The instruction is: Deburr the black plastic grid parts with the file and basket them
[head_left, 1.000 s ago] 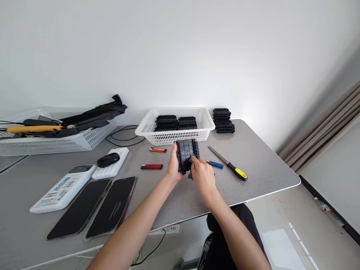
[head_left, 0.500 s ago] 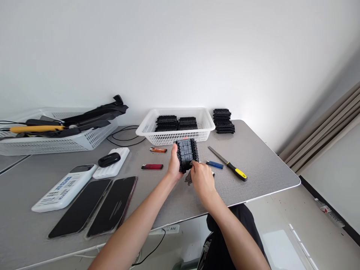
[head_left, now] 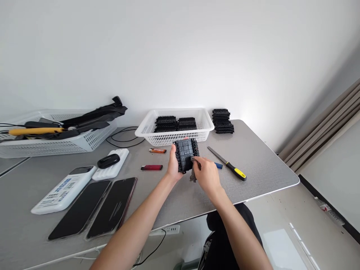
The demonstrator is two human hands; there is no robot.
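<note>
My left hand [head_left: 173, 165] grips a black ribbed plastic part [head_left: 186, 154] by its left edge and holds it upright above the grey table [head_left: 253, 165]. My right hand [head_left: 207, 175] is closed in a pinch at the part's lower right edge, with a small grey scrap [head_left: 192, 176] hanging under its fingers. More of the same black parts lie in the white basket [head_left: 206, 125] just behind, and a stack of them [head_left: 223, 120] stands to its right.
A file with a yellow-black handle [head_left: 228, 164] and a blue lighter [head_left: 218, 165] lie right of my hands. Red [head_left: 152, 167] and orange [head_left: 157, 150] lighters lie left. Two phones [head_left: 97, 207], a white power bank [head_left: 63, 189], a black case [head_left: 108, 160] and a long basket [head_left: 56, 140] fill the left side.
My right hand shifted slightly right and up along the part's lower right edge. The left hand kept the part nearly still.
</note>
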